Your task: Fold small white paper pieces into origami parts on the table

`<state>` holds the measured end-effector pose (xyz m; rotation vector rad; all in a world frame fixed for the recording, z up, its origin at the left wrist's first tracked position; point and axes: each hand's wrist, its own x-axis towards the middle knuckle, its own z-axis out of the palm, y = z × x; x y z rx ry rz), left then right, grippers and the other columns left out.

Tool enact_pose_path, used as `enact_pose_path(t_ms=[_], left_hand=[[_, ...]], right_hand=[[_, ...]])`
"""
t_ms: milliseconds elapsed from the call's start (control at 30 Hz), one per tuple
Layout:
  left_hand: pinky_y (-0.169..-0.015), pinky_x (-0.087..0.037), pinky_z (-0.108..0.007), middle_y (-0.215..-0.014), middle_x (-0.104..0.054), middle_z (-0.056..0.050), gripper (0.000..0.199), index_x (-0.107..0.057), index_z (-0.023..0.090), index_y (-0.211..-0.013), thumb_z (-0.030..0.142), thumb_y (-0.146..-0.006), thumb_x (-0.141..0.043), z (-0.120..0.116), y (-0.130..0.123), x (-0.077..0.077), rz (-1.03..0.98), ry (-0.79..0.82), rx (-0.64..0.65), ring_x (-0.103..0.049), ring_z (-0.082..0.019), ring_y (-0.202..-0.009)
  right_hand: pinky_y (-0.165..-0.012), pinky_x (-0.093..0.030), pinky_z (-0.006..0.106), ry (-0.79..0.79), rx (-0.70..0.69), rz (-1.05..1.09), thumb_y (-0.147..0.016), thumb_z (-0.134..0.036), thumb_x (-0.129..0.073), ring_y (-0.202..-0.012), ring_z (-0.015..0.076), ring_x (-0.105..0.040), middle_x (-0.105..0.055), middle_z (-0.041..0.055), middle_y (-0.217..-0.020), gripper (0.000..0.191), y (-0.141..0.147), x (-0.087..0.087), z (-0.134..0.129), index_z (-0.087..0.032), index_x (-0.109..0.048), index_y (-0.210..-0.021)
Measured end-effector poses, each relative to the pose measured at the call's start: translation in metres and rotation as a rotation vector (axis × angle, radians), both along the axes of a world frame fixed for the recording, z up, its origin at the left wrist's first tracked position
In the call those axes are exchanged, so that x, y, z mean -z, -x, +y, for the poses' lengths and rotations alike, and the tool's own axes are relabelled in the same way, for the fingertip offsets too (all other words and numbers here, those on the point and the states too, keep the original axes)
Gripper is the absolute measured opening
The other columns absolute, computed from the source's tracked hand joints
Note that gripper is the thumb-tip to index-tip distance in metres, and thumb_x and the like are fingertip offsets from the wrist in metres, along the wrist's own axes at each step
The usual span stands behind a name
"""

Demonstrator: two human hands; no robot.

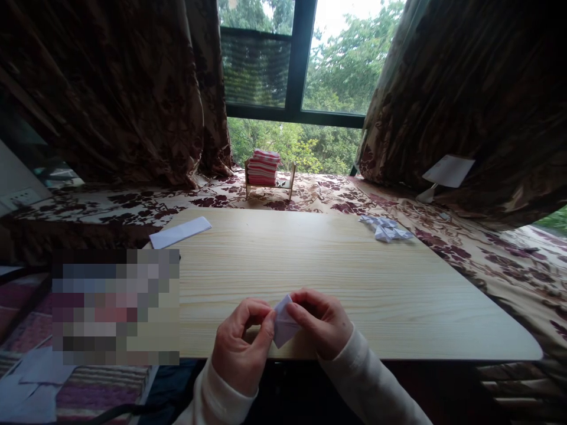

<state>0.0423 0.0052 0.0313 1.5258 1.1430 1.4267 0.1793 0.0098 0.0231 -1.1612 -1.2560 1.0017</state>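
A small folded piece of white paper (284, 324) is held up between both hands, just above the near edge of the table. My left hand (243, 342) pinches its left corner between thumb and forefinger. On the other side, my right hand (321, 321) grips the upper right part, the thumb lying across its face. The paper has a pointed, diamond-like outline with a crease across it. The fingers behind the paper are partly hidden.
The pale wooden table (266, 254) bears a flat stack of white paper strips (181, 232) at its far left and a pile of folded white paper pieces (386, 228) at its far right. Behind stand a small rack with striped cloths (263, 167) and a white lamp (448, 171).
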Motion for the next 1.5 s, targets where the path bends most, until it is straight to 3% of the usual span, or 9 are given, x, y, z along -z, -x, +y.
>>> enact_pose_path(t_ms=[267,433,600,667,800,900,967,1267,1500], left_hand=[[-0.064,-0.048,-0.021,-0.071,-0.059,-0.001,0.007,-0.054,0.018,-0.067,0.018,-0.073,-0.055,0.0,0.001,0.002,0.166,-0.167,0.016,-0.059,-0.013,-0.068],[-0.065,-0.048,-0.021,-0.073,-0.059,-0.001,0.006,-0.053,0.018,-0.068,0.015,-0.073,-0.055,0.001,0.002,0.003,0.14,-0.212,0.031,-0.059,-0.012,-0.069],[-0.065,-0.048,-0.022,-0.071,-0.058,-0.001,0.006,-0.053,0.018,-0.067,0.018,-0.072,-0.056,0.0,0.0,0.003,0.07,-0.149,0.029,-0.059,-0.013,-0.068],[-0.062,-0.048,-0.021,-0.068,-0.057,0.001,0.005,-0.053,0.018,-0.074,0.019,-0.071,-0.057,0.001,0.001,0.003,0.041,-0.08,0.033,-0.059,-0.012,-0.065],[-0.061,-0.048,-0.021,-0.072,-0.061,0.0,0.022,-0.056,0.017,-0.091,0.023,-0.07,-0.059,0.004,0.002,0.002,0.101,0.034,0.079,-0.059,-0.012,-0.064],[-0.057,-0.045,-0.02,-0.067,-0.061,-0.001,0.013,-0.061,0.017,-0.076,0.028,-0.074,-0.055,0.007,0.003,-0.001,0.185,0.034,0.131,-0.058,-0.012,-0.062],[-0.055,-0.042,-0.021,-0.061,-0.058,0.0,0.017,-0.062,0.017,-0.069,0.029,-0.076,-0.052,0.008,0.003,-0.003,0.194,0.015,0.131,-0.055,-0.012,-0.058],[-0.05,-0.035,-0.02,-0.054,-0.049,0.003,0.021,-0.055,0.017,-0.061,0.03,-0.076,-0.052,0.004,0.0,-0.005,0.172,0.02,0.114,-0.046,-0.01,-0.051],[-0.05,-0.036,-0.02,-0.055,-0.051,0.002,0.019,-0.056,0.016,-0.063,0.031,-0.075,-0.053,0.003,0.0,-0.007,0.113,0.077,0.038,-0.046,-0.01,-0.052]], right_hand=[[-0.049,-0.038,0.022,-0.024,-0.003,-0.048,-0.071,-0.03,-0.06,-0.052,0.0102,-0.048,-0.058,0.0003,-0.059,0.016,-0.002,-0.003,-0.001,-0.015,-0.064,-0.07],[-0.05,-0.038,0.022,-0.065,0.008,-0.048,-0.072,-0.028,-0.059,-0.054,0.0106,-0.049,-0.059,0.0011,-0.062,0.014,-0.001,-0.003,-0.002,-0.015,-0.064,-0.07],[-0.05,-0.039,0.022,-0.075,0.035,-0.002,-0.071,-0.029,-0.06,-0.054,0.0111,-0.05,-0.059,0.0015,-0.061,0.014,0.0,-0.002,-0.003,-0.015,-0.064,-0.068],[-0.05,-0.04,0.022,-0.063,0.045,0.017,-0.07,-0.029,-0.061,-0.055,0.0116,-0.051,-0.06,0.0014,-0.06,0.014,0.0,-0.003,-0.003,-0.015,-0.064,-0.066],[-0.051,-0.041,0.022,-0.043,0.057,0.067,-0.069,-0.029,-0.063,-0.055,0.0121,-0.053,-0.061,0.0017,-0.06,0.014,0.0,-0.002,-0.003,-0.015,-0.064,-0.066],[-0.05,-0.041,0.022,-0.046,0.05,0.086,-0.069,-0.03,-0.063,-0.055,0.012,-0.052,-0.061,0.002,-0.06,0.015,-0.001,-0.001,-0.002,-0.015,-0.064,-0.067],[-0.051,-0.04,0.022,-0.055,0.05,0.083,-0.07,-0.03,-0.063,-0.055,0.012,-0.052,-0.061,0.002,-0.06,0.015,-0.001,0.0,-0.002,-0.015,-0.065,-0.067],[-0.047,-0.035,0.021,-0.14,0.075,-0.059,-0.075,-0.034,-0.056,-0.052,0.0102,-0.046,-0.051,-0.0005,-0.056,0.023,0.001,0.0,-0.002,-0.015,-0.059,-0.062],[-0.046,-0.034,0.021,-0.071,0.055,-0.112,-0.079,-0.04,-0.05,-0.05,0.0095,-0.042,-0.049,-0.0012,-0.053,0.029,0.004,-0.001,0.0,-0.015,-0.059,-0.065]])
